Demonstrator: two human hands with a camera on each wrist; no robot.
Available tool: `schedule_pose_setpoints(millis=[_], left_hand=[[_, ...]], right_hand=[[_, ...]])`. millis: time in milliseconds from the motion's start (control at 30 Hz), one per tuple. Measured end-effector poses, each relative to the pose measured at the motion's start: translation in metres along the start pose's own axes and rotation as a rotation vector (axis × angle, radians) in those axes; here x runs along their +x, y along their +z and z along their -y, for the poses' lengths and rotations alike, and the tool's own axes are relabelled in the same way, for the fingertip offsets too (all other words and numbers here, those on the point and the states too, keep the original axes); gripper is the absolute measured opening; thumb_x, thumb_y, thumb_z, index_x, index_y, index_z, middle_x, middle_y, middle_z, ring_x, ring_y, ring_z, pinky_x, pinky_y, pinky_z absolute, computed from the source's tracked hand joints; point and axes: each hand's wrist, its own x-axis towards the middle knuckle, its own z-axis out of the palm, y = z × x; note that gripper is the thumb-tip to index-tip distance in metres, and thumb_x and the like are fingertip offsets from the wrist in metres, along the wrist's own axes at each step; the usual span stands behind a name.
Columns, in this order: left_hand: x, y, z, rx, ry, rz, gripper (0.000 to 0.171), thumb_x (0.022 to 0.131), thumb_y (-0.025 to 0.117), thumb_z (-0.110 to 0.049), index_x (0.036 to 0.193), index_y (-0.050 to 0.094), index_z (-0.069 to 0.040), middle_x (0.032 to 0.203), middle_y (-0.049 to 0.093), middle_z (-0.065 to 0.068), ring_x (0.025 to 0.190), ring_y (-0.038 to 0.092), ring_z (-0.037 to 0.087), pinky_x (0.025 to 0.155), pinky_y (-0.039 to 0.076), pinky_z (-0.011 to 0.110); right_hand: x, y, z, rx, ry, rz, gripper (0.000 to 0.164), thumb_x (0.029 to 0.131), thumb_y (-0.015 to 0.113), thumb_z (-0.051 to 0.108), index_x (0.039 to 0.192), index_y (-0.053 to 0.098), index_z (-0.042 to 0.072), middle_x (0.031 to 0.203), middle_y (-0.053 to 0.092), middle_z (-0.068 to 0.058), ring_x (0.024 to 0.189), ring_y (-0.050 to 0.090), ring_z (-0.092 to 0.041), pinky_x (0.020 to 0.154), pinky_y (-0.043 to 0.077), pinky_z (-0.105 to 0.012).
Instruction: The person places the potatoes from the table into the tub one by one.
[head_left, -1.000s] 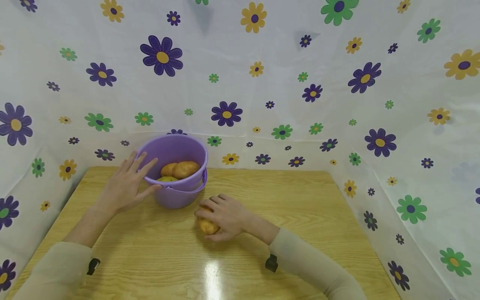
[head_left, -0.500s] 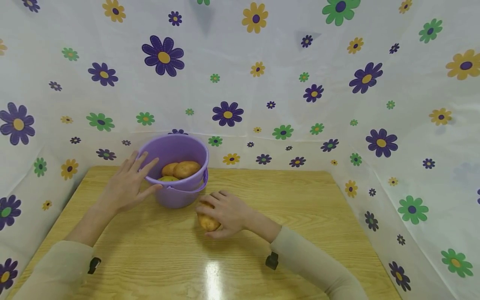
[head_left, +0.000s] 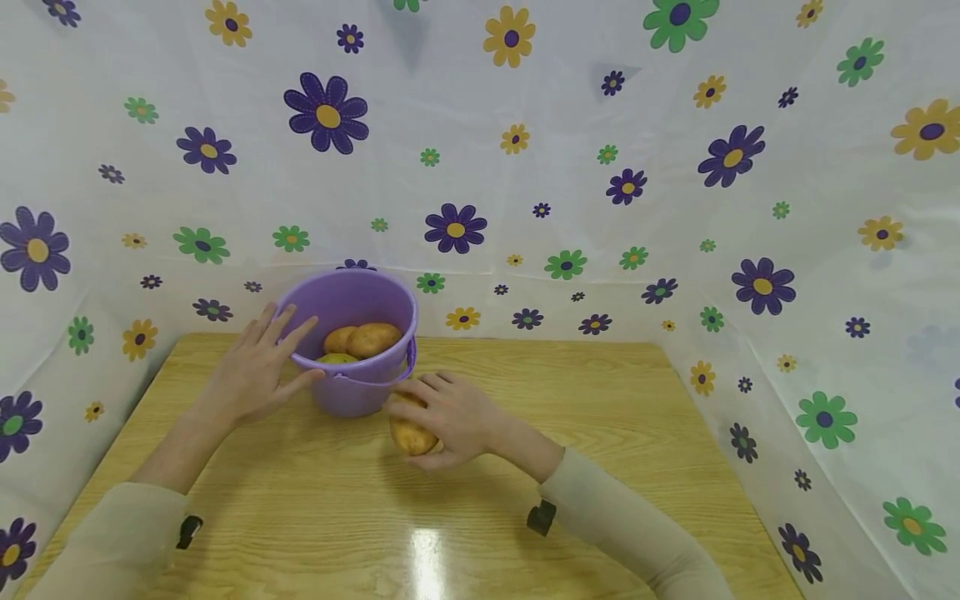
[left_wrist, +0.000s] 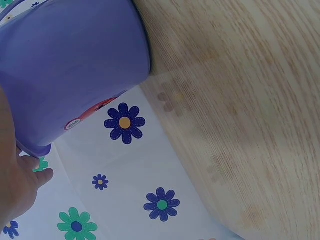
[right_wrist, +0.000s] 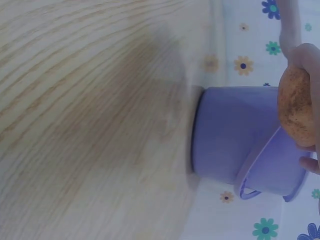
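Note:
A purple bucket [head_left: 354,398] stands upright at the back left of the table. Inside lie two brown potatoes [head_left: 373,340] and a yellow-green rounded thing [head_left: 336,358], partly hidden by the rim. My left hand [head_left: 251,375] rests on the bucket's left rim, fingers spread and fairly straight; in the left wrist view part of this hand [left_wrist: 20,185] shows beside the rim. My right hand [head_left: 459,421] grips another potato [head_left: 411,435] just right of the bucket's front. In the right wrist view this potato [right_wrist: 294,105] is held above the table, and the fingers partly cover it.
The bucket's handle [head_left: 386,382] hangs down along its front right side. A wooden table [head_left: 570,417] lies under both arms. White flower-printed cloth [head_left: 480,108] forms walls at the back and both sides. Dark wrist devices [head_left: 542,518] are on the sleeves.
My right hand has raised the potato and brought it slightly closer to the bucket. The left hand stays at the bucket's rim.

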Motion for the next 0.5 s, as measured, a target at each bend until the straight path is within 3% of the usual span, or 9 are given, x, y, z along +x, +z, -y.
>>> schedule_pose_setpoints(millis=[267, 500], left_hand=[[0.000, 0.000, 0.000, 0.001, -0.001, 0.003, 0.083, 0.100, 0.064, -0.056, 0.165, 0.035, -0.013, 0.172, 0.027, 0.028, 0.163, 0.016, 0.051, 0.128, 0.026, 0.072], [0.000, 0.000, -0.001, 0.002, -0.003, 0.003, 0.083, 0.099, 0.064, -0.056, 0.165, 0.036, -0.013, 0.172, 0.028, 0.028, 0.162, 0.017, 0.052, 0.127, 0.026, 0.072]], right_hand=[[0.006, -0.008, -0.006, 0.013, 0.005, -0.064, 0.082, 0.079, 0.075, 0.071, 0.142, 0.060, 0.021, 0.142, 0.065, -0.007, 0.118, 0.068, -0.023, 0.097, 0.060, -0.037], [0.012, -0.014, -0.011, 0.011, 0.011, -0.110, 0.081, 0.081, 0.071, 0.073, 0.142, 0.060, 0.020, 0.143, 0.065, -0.009, 0.117, 0.068, -0.023, 0.096, 0.061, -0.036]])
